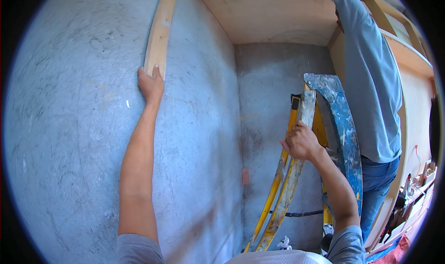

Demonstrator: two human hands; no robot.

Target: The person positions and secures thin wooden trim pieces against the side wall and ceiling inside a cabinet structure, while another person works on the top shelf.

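Note:
My left hand (151, 84) is raised against the grey wall, closed round the lower end of a long pale wooden board (161, 32). The board runs upward along the wall and leaves the top of the picture. Over on the right, my right hand (303, 142) grips the side rail of a yellow stepladder (285, 197), just below the ladder's top. Paint and plaster smears cover the rail and the blue top and side (345, 120) of the ladder. Part of the rail is hidden behind my fingers.
Close behind the ladder, a co-worker in a grey-blue shirt (373, 88) and jeans reaches upward. A wooden panel (273, 14) spans overhead. Wooden shelving (408, 51) lines the right side, with tools (408, 185) lower down. A small reddish box (245, 176) sits on the far wall.

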